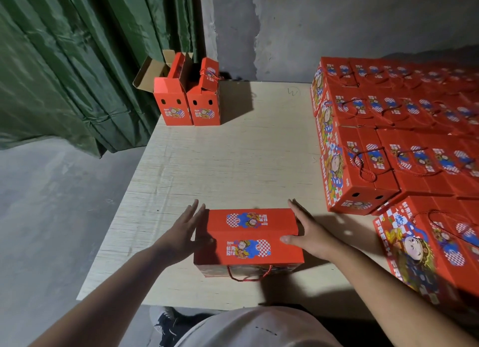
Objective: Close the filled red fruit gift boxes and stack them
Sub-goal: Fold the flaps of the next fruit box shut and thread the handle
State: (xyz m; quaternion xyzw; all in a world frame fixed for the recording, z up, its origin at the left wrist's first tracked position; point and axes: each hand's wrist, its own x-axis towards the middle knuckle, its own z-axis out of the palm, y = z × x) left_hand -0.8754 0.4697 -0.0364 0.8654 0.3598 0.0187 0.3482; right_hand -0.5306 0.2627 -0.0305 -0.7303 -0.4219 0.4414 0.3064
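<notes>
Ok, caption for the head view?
Both hands flank a closed red box beside stacked boxes.

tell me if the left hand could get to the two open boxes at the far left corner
Probably yes: bare tabletop lies between the left hand and the open boxes, nothing blocking, though it looks like a long lean forward.

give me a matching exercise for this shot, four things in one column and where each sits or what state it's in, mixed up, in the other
Things:
1. box between the hands
2. two boxes by the curtain
3. stacked boxes
4. rope handle

States or places:
A. flaps up, far left of the table
B. hangs over the near side of the box
C. closed, lying flat, left hand and right hand at its ends
D. packed in rows on the right

Pairs: 1-C, 2-A, 3-D, 4-B
</notes>
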